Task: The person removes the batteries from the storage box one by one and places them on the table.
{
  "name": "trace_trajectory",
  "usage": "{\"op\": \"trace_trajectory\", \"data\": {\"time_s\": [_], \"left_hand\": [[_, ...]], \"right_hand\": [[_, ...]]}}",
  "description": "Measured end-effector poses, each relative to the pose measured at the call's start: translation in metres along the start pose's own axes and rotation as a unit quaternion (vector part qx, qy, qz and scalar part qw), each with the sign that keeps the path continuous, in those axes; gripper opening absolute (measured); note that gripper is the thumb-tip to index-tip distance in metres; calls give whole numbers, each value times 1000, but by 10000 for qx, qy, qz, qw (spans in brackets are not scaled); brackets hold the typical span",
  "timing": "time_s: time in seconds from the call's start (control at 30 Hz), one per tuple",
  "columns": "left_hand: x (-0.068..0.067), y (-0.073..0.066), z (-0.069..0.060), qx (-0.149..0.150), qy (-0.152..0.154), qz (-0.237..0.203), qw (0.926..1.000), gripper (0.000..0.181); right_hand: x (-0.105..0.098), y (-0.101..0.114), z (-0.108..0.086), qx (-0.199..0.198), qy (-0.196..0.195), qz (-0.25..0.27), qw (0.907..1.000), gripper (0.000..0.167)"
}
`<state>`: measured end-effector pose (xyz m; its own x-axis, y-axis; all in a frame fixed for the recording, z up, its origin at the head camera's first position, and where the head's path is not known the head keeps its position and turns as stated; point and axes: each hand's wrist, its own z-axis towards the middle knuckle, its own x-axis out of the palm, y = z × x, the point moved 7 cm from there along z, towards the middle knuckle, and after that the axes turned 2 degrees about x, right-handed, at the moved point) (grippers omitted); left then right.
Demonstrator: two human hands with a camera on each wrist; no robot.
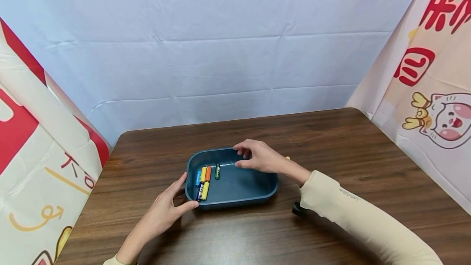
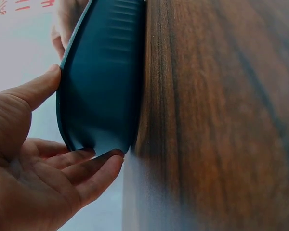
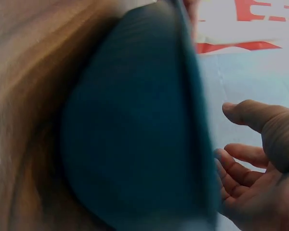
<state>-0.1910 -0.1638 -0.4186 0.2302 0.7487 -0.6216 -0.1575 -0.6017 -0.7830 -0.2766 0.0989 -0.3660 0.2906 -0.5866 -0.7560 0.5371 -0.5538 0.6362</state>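
A dark blue bin [image 1: 235, 187] [image 2: 101, 72] [image 3: 135, 125] stands on the table. Grouped at its left end lie several batteries, among them a light blue one [image 1: 198, 178], an orange one [image 1: 208, 173] and a yellow one [image 1: 205, 191]. Apart from them, a green battery [image 1: 217, 171] lies to their right. My left hand [image 1: 163, 212] [image 2: 43, 168] holds the bin's left end, thumb on the near rim and fingers round the outside. Over the bin's far right part is my right hand [image 1: 261, 158] [image 3: 265, 159], thumb and fingers apart, nothing between them.
The wooden table [image 1: 331, 146] reaches back to a pale cloth [image 1: 220, 52]. Printed cloths hang at the left [image 1: 44, 134] and right [image 1: 423, 93]. A small black object [image 1: 299, 209] is beside the right sleeve [image 1: 360, 216], partly hidden by it.
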Motion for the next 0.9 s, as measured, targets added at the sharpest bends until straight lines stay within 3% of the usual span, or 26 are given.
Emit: {"op": "trace_trajectory", "data": {"time_s": [0.43,0.9], "left_hand": [[1,0,0,-73,38,-14,10000,92],[0,1,0,-59,34,-101,9999,90]], "right_hand": [[49,-9,22,849,159,231,9960,49],[68,-14,32,1416,209,457,9887,50]]}}
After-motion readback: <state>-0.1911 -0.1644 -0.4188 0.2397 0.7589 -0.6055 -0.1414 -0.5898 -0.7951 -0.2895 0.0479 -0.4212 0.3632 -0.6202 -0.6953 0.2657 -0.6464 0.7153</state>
